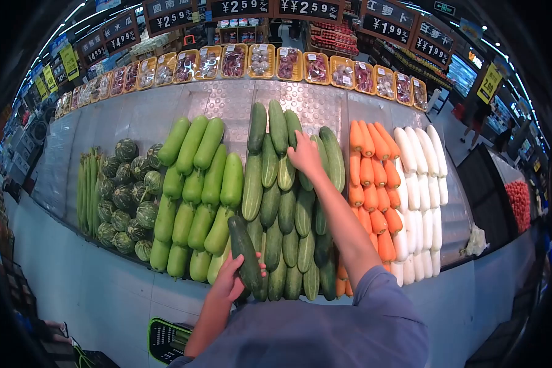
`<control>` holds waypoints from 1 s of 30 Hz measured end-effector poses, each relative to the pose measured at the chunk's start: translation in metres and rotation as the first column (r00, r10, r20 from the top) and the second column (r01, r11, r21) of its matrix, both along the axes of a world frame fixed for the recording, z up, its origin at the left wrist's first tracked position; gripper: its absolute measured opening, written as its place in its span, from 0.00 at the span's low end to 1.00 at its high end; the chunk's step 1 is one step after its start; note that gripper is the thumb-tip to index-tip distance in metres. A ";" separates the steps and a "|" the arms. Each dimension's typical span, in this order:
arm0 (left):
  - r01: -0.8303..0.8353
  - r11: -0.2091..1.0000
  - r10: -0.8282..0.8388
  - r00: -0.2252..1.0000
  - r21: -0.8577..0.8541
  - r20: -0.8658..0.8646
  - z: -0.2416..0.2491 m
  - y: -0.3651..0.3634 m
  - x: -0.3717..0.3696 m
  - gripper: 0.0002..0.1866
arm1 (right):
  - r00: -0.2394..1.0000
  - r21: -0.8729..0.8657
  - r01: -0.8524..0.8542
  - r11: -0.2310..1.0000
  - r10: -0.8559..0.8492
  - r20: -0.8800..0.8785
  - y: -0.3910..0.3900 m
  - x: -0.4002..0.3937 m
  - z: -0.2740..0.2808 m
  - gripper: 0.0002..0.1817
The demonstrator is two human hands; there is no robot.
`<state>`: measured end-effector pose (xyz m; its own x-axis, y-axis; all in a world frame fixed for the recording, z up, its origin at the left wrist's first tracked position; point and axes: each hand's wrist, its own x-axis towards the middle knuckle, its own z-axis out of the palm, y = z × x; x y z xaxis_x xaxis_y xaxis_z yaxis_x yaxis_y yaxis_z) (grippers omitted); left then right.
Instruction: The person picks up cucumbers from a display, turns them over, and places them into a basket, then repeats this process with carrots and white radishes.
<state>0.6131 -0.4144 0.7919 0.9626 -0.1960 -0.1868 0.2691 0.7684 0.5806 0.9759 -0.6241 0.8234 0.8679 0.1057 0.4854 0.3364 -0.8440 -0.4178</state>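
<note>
My left hand (229,279) is closed around the lower part of a dark green cucumber (243,248), held tilted above the front of the display. Farther back, my right hand (305,156) reaches onto the pile of cucumbers, its fingers bent around the lower end of a cucumber (292,124) in the top row. That cucumber still lies among the others, and my palm hides part of those beneath. Stacked cucumbers (270,211) fill the middle of the stand in overlapping rows.
Light green gourds (192,184) and dark round squashes (124,202) lie left. Carrots (374,190) and white radishes (418,196) lie right. Packed trays (260,60) line the back edge. A green-rimmed basket (159,340) sits low on the left. Price signs (306,8) hang overhead.
</note>
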 end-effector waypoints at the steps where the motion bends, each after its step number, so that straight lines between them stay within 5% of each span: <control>1: -0.017 1.000 0.017 1.000 0.026 0.017 0.000 0.005 -0.005 0.27 | 1.000 -0.002 -0.004 1.000 0.004 0.010 0.004 0.005 0.001 0.39; 10: -0.098 0.995 0.098 0.995 -0.019 -0.004 -0.004 0.032 -0.031 0.26 | 0.989 -0.127 -0.057 0.990 0.038 -0.146 -0.005 0.057 0.003 0.47; 13: -0.079 0.994 0.080 0.997 -0.073 0.016 -0.003 0.030 -0.033 0.28 | 0.976 0.062 0.051 0.997 -0.037 -0.215 -0.007 0.070 0.002 0.41; 14: -0.087 0.995 0.088 0.996 -0.052 0.030 -0.002 0.028 -0.033 0.28 | 0.966 0.391 0.081 0.917 0.025 -0.259 -0.015 0.092 -0.018 0.36; 16: -0.098 0.995 0.100 0.994 -0.032 0.045 -0.008 0.028 -0.035 0.29 | 0.893 0.839 0.147 0.524 0.295 -0.341 -0.030 0.089 -0.013 0.23; 17: -0.096 0.995 0.096 0.995 -0.022 0.033 -0.017 0.030 -0.034 0.32 | 0.892 0.838 0.145 0.525 0.297 -0.340 -0.033 0.070 -0.002 0.23; 19: -0.099 0.995 0.100 0.995 -0.015 0.014 -0.019 0.030 -0.035 0.35 | 0.902 0.953 0.062 0.295 0.393 -0.181 -0.038 0.034 0.003 0.21; 21: -0.165 0.982 0.157 0.983 0.088 0.094 -0.004 0.022 -0.033 0.40 | 0.789 0.996 0.071 -0.052 0.614 -0.024 -0.037 -0.036 0.028 0.24; 23: -0.220 0.967 0.206 0.972 0.129 0.111 0.004 0.015 -0.025 0.41 | 0.556 0.943 0.203 -0.262 0.824 0.109 -0.040 -0.103 0.033 0.28; 24: -0.258 0.949 0.237 0.963 0.180 0.130 0.007 0.012 -0.022 0.43 | 0.544 0.938 0.240 -0.251 0.835 0.084 -0.040 -0.127 0.025 0.28; 26: -0.220 0.940 0.180 0.969 0.262 0.171 -0.007 0.016 -0.010 0.36 | 0.238 0.835 0.430 -0.344 0.935 0.262 -0.039 -0.181 -0.002 0.31; 28: -0.133 0.975 0.110 0.985 0.179 0.131 0.002 0.019 -0.001 0.28 | 0.252 0.792 0.520 -0.321 0.943 0.217 -0.031 -0.241 -0.012 0.32; 30: -0.168 0.960 0.120 0.970 0.226 0.211 0.015 0.016 0.010 0.32 | 0.239 0.813 0.494 -0.310 0.947 0.216 -0.022 -0.272 -0.023 0.35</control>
